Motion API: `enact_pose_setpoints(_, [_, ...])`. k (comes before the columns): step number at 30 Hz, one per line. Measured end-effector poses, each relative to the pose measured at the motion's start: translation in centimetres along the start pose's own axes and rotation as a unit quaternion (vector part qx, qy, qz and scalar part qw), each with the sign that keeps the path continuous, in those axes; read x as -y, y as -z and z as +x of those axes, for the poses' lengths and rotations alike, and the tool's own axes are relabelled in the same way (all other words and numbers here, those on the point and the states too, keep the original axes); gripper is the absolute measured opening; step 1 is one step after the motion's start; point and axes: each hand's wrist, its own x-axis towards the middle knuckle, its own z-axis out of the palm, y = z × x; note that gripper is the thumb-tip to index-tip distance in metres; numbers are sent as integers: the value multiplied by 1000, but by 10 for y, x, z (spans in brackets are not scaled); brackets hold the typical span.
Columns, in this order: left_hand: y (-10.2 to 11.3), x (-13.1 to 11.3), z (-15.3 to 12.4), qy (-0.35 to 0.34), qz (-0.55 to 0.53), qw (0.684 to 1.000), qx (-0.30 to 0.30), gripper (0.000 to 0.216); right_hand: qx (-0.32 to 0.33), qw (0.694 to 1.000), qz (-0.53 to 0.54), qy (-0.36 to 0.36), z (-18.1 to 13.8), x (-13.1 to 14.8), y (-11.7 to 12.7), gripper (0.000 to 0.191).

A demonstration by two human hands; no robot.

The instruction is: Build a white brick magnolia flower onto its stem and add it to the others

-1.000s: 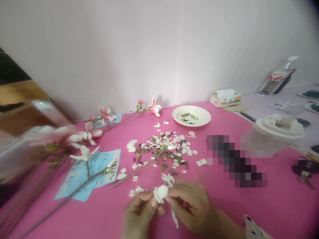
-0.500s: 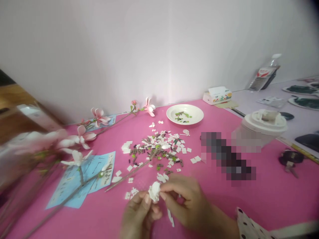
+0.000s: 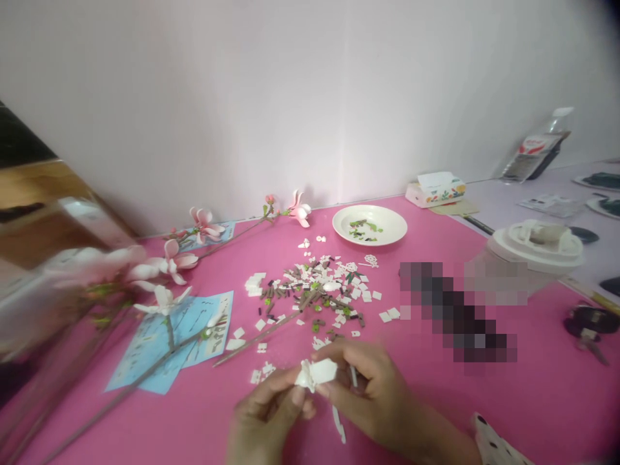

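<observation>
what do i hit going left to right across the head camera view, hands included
Blue paper → left hand → white piece held between the hands → right hand → tissue box → white lidded cup

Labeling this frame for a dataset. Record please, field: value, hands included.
left hand: fingers on the white piece
right hand: fingers on the same piece, other side
piece detail: one part or several joined, cannot tell
loose pieces: white, brown, green; scattered beyond the hands
plate: white, green and brown bits inside
sheets: light blue, a flower stem across them
cup: lidded, far right
</observation>
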Motion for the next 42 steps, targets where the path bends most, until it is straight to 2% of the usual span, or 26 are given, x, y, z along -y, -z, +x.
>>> enact_pose_setpoints(2, [0, -2, 0, -22, 26, 999, 1, 38, 21, 998, 30, -56, 1, 2, 1, 28])
enact_pose_setpoints(6, [3, -4, 1, -47, 72, 996, 10, 38, 81, 991, 55, -95, 6, 6, 4, 15])
enact_pose_setpoints(9, [5, -5, 2, -35, 70, 997, 19, 38, 110, 984, 58, -124, 9, 7, 5, 18])
enact_pose_setpoints(15, [3, -4, 2, -32, 37, 998, 32, 39, 78, 987, 26, -134, 7, 3, 2, 17])
enact_pose_setpoints(20, [2, -2, 5, -21, 19, 998, 51, 37, 88, 989, 11, -120, 7, 5, 1, 16])
enact_pose_setpoints(23, [4, 0, 8, -11, 18, 998, 58, 37, 67, 989, -4, -130, 8, 5, 0, 18])
enact_pose_setpoints(27, [5, 3, 14, -9, 21, 998, 54, 39, 45, 990, -38, -131, 10, 1, 1, 23])
enact_pose_setpoints(30, [4, 4, 17, -30, 70, 997, 28, 35, 45, 986, -108, -118, 11, -4, 2, 28])
enact_pose_setpoints(33, [3, 5, 20, -96, 200, 975, -1, 22, 41, 977, -185, -99, 11, -11, 3, 30])
enact_pose_setpoints(35, [2, 7, 21, -148, 288, 946, 7, 12, 34, 964, -252, -80, 10, -16, 3, 26])
enact_pose_setpoints(37, [1, 9, 23, -189, 354, 916, 16, 13, 34, 946, -317, -60, 10, -21, 2, 18])
enact_pose_setpoints(42, [1, 14, 27, -238, 441, 865, -15, 10, 39, 937, -345, -46, 8, -27, 2, 14])
